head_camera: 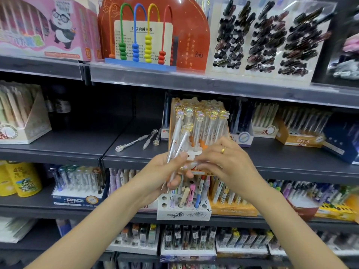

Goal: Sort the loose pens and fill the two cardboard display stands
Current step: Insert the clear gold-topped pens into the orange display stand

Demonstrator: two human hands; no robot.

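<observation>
Left hand: my left hand point(164, 171) grips a small bunch of clear pens point(177, 150), fingers curled round the barrels, crystal tops up and tips poking out below my palm.
Right hand: my right hand point(223, 162) pinches one more pen point(191, 164) lying crosswise against the bunch, fingers closed on it.
Stand: the orange cardboard display stand point(172, 121) sits on the middle shelf point(77, 148) just behind my hands, nearly full of matching pens with crystal tops.
Loose pens: three loose pens point(139, 141) lie on the shelf just left of the stand, near its front edge.
Step in hand: I judge I am turning the crosswise pen to match the bunch before slotting.
How to do it well: line the tops up one way, hold loosely enough to slide one pen free, then drop each tip straight into a free hole.
Risk: a tilted pen could knock its neighbours over.
</observation>
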